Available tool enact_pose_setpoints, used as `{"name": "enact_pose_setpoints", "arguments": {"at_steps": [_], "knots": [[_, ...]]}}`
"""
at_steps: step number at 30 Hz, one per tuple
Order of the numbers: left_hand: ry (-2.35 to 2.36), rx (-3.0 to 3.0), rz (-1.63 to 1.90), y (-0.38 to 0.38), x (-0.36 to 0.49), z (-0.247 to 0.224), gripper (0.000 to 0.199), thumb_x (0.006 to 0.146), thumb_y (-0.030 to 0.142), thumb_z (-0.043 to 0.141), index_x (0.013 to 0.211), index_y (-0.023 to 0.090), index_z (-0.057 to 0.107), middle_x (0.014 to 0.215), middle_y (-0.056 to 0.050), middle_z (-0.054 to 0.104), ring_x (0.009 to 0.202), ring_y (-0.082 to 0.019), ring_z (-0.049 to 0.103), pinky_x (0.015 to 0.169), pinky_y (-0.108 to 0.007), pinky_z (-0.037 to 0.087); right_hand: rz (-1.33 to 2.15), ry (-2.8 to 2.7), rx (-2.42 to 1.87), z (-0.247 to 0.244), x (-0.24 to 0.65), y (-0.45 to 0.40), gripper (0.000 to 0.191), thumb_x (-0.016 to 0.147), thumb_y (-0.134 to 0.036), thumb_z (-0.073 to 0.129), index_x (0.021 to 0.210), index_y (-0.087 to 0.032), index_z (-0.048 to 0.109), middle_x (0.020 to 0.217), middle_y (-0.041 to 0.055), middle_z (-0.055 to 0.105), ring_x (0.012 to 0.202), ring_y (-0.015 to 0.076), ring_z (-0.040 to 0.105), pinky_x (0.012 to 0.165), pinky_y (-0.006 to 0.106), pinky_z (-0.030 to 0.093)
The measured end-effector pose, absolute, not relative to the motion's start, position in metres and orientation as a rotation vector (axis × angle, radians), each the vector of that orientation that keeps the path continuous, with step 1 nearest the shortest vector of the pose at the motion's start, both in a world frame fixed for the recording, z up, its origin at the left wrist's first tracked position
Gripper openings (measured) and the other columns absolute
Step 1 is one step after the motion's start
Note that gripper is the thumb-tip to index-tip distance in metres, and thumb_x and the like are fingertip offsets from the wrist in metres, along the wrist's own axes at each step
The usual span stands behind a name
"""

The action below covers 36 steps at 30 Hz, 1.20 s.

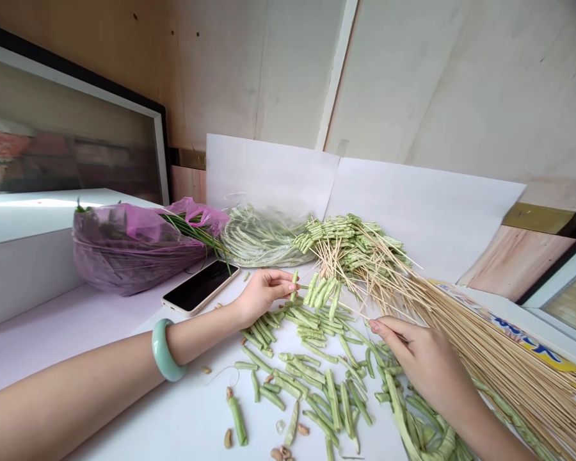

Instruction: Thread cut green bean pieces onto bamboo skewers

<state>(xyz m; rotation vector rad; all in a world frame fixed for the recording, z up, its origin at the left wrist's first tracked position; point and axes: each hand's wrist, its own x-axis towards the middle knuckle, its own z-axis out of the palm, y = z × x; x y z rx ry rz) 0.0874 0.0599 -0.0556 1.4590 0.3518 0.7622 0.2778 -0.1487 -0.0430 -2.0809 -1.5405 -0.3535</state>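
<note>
My left hand [269, 294], with a pale green bangle [168, 350] on its wrist, pinches a short green bean piece [294, 285] at the tip of a thin wooden skewer. Several bean pieces [322, 292] are threaded side by side on that skewer. The skewer's other end is held between the thumb and fingers of my right hand [408, 346]. Cut bean pieces [312, 384] lie scattered on the white surface below both hands.
Finished bean skewers [355, 246] are piled behind, beside a long bundle of bare skewers [499, 358] at right. A phone [201, 287], a purple bag [134, 246] and a clear bag of long beans [264, 237] stand at left and back. Long beans [427, 422] lie under my right forearm.
</note>
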Motion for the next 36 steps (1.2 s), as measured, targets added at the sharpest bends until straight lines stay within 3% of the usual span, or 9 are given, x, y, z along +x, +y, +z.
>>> {"name": "enact_pose_setpoints", "arguments": {"at_steps": [5, 14, 25, 31, 36], "knots": [[0.339, 1.421, 0.720, 0.057, 0.090, -0.056, 0.043, 0.053, 0.044, 0.085, 0.077, 0.012, 0.071, 0.068, -0.002, 0.065, 0.062, -0.010, 0.056, 0.068, -0.026, 0.047, -0.328, -1.572, -2.096, -0.047, 0.274, -0.146, 0.051, 0.093, -0.053, 0.037, 0.068, -0.020, 0.067, 0.044, -0.0022, 0.045, 0.042, 0.0130, 0.035, 0.044, 0.024, 0.028], [0.340, 1.470, 0.705, 0.058, 0.086, -0.053, 0.040, 0.049, 0.044, 0.086, 0.069, 0.012, 0.071, 0.062, -0.001, 0.064, 0.057, -0.010, 0.054, 0.062, -0.026, 0.046, -0.263, -1.648, -2.053, -0.043, 0.270, -0.147, 0.047, 0.093, -0.049, 0.039, 0.069, -0.022, 0.068, 0.054, 0.0021, 0.061, 0.047, 0.0152, 0.049, 0.049, 0.024, 0.035], [0.307, 1.534, 0.585, 0.058, 0.082, -0.051, 0.039, 0.047, 0.041, 0.087, 0.068, 0.012, 0.071, 0.058, -0.002, 0.064, 0.053, -0.010, 0.052, 0.056, -0.023, 0.042, -0.112, -1.678, -2.041, -0.046, 0.264, -0.144, 0.048, 0.092, -0.048, 0.038, 0.060, -0.020, 0.059, 0.049, -0.0002, 0.051, 0.046, 0.0151, 0.044, 0.047, 0.024, 0.034], [0.255, 1.503, 0.581, 0.058, 0.080, -0.051, 0.038, 0.058, 0.044, 0.082, 0.075, 0.013, 0.070, 0.062, 0.001, 0.059, 0.055, -0.009, 0.051, 0.057, -0.022, 0.042, -0.032, -1.618, -2.021, -0.044, 0.264, -0.141, 0.047, 0.091, -0.047, 0.038, 0.061, -0.018, 0.058, 0.052, -0.0003, 0.051, 0.050, 0.0147, 0.046, 0.049, 0.023, 0.035], [0.198, 1.417, 0.555, 0.051, 0.079, -0.053, 0.036, 0.069, 0.048, 0.074, 0.083, 0.015, 0.068, 0.073, 0.000, 0.061, 0.066, -0.011, 0.057, 0.070, -0.026, 0.048, -0.027, -1.589, -2.008, -0.044, 0.262, -0.140, 0.047, 0.091, -0.048, 0.038, 0.064, -0.017, 0.063, 0.047, -0.0028, 0.043, 0.047, 0.0139, 0.041, 0.047, 0.023, 0.033]]}}
